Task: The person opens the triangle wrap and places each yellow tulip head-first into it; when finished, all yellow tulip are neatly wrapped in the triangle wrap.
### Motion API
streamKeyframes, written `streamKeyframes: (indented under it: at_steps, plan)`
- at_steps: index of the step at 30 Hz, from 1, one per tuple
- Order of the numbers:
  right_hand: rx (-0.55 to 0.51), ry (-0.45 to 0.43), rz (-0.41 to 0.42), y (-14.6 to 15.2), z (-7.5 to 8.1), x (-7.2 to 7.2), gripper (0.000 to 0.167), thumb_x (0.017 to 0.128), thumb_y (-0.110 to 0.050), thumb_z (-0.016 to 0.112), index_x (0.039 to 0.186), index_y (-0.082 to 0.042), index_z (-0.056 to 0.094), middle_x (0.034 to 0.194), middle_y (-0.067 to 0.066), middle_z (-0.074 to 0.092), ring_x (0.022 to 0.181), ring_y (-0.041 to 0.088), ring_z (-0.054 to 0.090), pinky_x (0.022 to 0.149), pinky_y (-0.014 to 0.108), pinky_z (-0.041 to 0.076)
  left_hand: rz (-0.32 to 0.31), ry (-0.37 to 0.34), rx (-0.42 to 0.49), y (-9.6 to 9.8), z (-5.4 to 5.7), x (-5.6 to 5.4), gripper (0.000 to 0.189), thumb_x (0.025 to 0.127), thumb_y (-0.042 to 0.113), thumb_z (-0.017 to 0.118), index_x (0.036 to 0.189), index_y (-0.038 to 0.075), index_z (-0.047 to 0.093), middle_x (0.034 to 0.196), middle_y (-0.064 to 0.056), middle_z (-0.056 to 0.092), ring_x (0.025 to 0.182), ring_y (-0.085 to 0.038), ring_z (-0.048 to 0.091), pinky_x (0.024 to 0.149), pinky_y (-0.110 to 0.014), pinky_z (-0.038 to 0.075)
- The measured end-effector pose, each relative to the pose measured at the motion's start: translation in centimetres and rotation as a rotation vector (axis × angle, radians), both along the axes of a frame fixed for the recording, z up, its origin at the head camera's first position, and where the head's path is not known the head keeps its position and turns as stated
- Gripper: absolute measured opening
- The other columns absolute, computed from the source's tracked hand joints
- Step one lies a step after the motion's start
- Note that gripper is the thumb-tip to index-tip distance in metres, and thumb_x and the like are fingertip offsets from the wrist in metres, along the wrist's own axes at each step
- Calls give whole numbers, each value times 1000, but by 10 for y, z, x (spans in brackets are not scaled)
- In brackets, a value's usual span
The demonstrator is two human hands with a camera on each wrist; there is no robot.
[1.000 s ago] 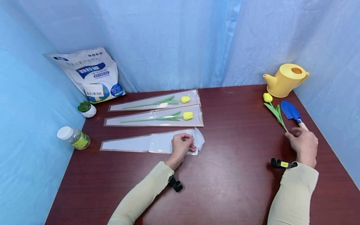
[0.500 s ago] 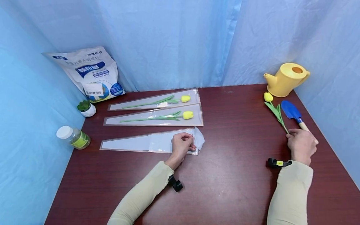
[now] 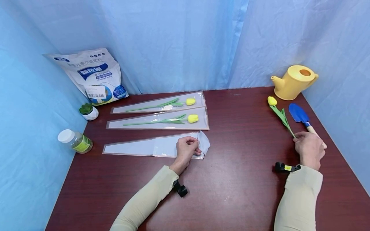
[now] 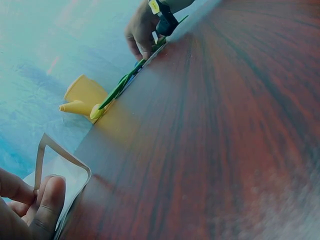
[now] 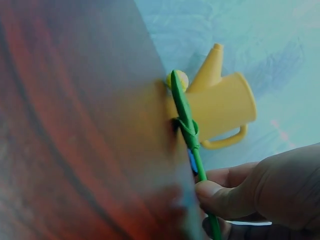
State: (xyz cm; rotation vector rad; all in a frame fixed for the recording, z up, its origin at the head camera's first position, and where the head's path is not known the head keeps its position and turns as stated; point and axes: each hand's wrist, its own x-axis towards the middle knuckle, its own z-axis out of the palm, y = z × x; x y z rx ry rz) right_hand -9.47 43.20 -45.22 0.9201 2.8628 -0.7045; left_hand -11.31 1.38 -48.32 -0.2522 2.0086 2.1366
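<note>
At the right of the table, my right hand (image 3: 310,148) pinches the green stem of a yellow tulip (image 3: 281,118) between thumb and fingers. The right wrist view shows the tulip's stem (image 5: 199,162) passing under my thumb, its lower end partly behind my fingers. My left hand (image 3: 187,149) pinches the wide end of a flower sleeve (image 3: 130,147), whose clear film stands folded up off the white backing. In the left wrist view, the sleeve's mouth (image 4: 75,175) gapes beside my thumb. Behind it lie two sleeves, each with a yellow tulip (image 3: 193,118) inside.
A blue trowel (image 3: 299,113) lies just beyond my right hand, its handle partly behind that hand. A yellow watering can (image 3: 293,82) stands at the back right. Along the left are a fertilizer bag (image 3: 92,77), a small potted succulent (image 3: 90,113) and a lidded jar (image 3: 77,141).
My right hand has shifted slightly left with the tulip stem, and the bloom has swung a little left, away from the trowel. The left hand stays still on the sleeve.
</note>
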Motion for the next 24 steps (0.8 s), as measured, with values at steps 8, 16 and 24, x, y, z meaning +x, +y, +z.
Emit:
streamKeyframes:
  at_steps: [8, 16, 24]
  plan:
    - [-44, 85, 137, -7, 5, -2, 32, 97, -18, 61, 120, 3, 68, 116, 27, 69, 80, 17, 59, 63, 36, 43, 1, 2, 2, 0, 1, 1, 11, 88, -4, 65, 93, -12, 69, 68, -14, 67, 47, -9, 63, 49, -27, 58]
    - [-201, 96, 179, -13, 8, -6, 38, 99, -23, 61, 124, 5, 65, 75, -11, 71, 66, -6, 48, 59, 22, 44, 0, -9, -15, 0, 1, 1, 14, 89, -3, 66, 97, -14, 69, 76, -26, 69, 48, -10, 62, 55, -37, 62]
    - [-567, 124, 142, -17, 5, -12, 33, 101, -25, 58, 128, -6, 60, 74, -34, 62, 68, -5, 60, 61, 21, 55, -10, -10, -21, 0, 21, 6, 15, 89, -9, 61, 98, -21, 65, 80, -36, 66, 48, -12, 61, 55, -36, 62]
